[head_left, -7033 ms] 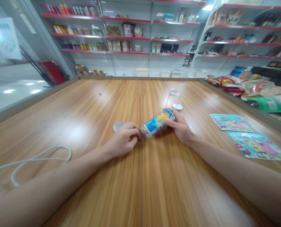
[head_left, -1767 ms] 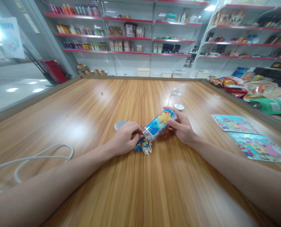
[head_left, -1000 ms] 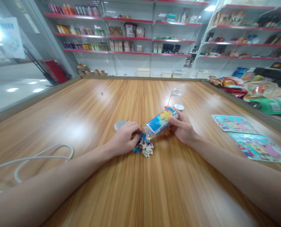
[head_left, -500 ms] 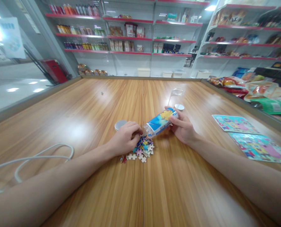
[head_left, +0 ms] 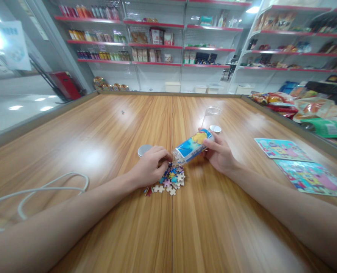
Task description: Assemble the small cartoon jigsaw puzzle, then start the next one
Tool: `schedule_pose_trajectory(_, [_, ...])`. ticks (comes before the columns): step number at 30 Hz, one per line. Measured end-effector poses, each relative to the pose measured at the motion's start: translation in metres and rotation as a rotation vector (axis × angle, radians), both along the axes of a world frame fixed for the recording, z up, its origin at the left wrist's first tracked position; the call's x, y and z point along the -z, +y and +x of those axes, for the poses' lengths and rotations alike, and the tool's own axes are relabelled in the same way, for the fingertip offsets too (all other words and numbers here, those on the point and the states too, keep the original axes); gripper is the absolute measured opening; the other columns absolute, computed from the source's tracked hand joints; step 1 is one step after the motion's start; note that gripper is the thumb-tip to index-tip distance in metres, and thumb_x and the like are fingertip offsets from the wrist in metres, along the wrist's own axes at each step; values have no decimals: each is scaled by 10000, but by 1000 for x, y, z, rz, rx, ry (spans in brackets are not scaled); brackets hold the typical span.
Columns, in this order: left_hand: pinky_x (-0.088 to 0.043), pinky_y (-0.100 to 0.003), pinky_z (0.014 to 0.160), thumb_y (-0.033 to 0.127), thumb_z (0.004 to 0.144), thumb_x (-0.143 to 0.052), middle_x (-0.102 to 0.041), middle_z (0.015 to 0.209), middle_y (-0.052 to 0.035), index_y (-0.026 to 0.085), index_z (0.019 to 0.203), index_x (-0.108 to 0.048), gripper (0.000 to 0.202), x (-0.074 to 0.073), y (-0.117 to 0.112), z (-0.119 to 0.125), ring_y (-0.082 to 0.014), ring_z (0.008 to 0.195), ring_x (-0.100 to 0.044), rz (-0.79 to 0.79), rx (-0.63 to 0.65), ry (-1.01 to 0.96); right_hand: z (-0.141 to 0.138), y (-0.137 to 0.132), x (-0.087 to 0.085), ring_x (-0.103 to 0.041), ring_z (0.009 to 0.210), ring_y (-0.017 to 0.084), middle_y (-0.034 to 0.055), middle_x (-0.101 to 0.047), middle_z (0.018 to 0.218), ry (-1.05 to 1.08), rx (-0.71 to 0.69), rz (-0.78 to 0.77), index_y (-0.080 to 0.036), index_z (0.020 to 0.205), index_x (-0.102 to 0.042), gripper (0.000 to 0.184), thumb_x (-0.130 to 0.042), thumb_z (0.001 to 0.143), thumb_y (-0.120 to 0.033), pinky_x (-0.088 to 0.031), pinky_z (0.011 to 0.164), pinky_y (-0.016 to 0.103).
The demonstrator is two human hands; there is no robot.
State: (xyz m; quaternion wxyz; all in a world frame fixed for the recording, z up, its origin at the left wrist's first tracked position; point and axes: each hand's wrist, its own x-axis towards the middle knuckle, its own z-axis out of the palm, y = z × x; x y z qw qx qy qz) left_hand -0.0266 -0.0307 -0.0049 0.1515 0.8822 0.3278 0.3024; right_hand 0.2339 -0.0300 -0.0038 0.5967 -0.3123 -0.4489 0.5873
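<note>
My right hand (head_left: 219, 151) is wrapped round a clear plastic jar (head_left: 192, 146) with a blue and yellow label, tilted so its mouth points down to the left. Below that mouth lies a heap of jigsaw puzzle pieces (head_left: 171, 180), some colored side up, others showing pale backs. My left hand (head_left: 151, 165) has its fingers curled at the jar's mouth, just above the pieces; whether it pinches one is hidden. A silver round lid (head_left: 144, 150) rests on the table beyond my left hand.
Beyond my right hand stand a clear jar (head_left: 212, 113) and another silver lid (head_left: 215, 129). Two colorful picture sheets (head_left: 284, 148) lie at the right. A pale cable (head_left: 57, 188) loops at the left. Snack bags (head_left: 313, 108) line the right edge; stocked shelves (head_left: 155, 46) stand behind.
The jar in my right hand has turned very slightly. Both hands keep nearly the same place over the puzzle pieces.
</note>
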Motion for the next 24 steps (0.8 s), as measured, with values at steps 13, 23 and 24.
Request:
schedule_pose_trajectory(13, [-506, -391, 971, 98, 841, -557, -561, 1188, -94, 193, 1015, -638, 214, -10, -11, -3, -222, 1127, -574, 55, 123, -115, -3, 0, 1, -536, 664, 115, -5, -615, 862, -64, 28, 37, -235, 961, -642, 295, -810, 780, -397, -383, 482, 216])
schedule_pose_trajectory(23, [-312, -565, 1220, 257, 846, -659, -195, 1625, -114, 232, 1359, -564, 522, -2, -11, -4, -383, 1516, -180, 92, 178, 143, -4, -2, 1, -605, 710, 129, 1, -678, 945, -64, -53, 69, -272, 1130, -653, 461, -860, 732, -377, -499, 567, 249])
schedule_pose_trajectory(24, [-300, -571, 1225, 267, 852, -662, -200, 1621, -117, 231, 1354, -568, 512, -2, -10, -3, -385, 1522, -162, 92, 172, 158, -4, -2, 0, -609, 710, 127, -2, -683, 947, -57, -63, 71, -283, 1163, -646, 499, -868, 724, -364, -511, 582, 253])
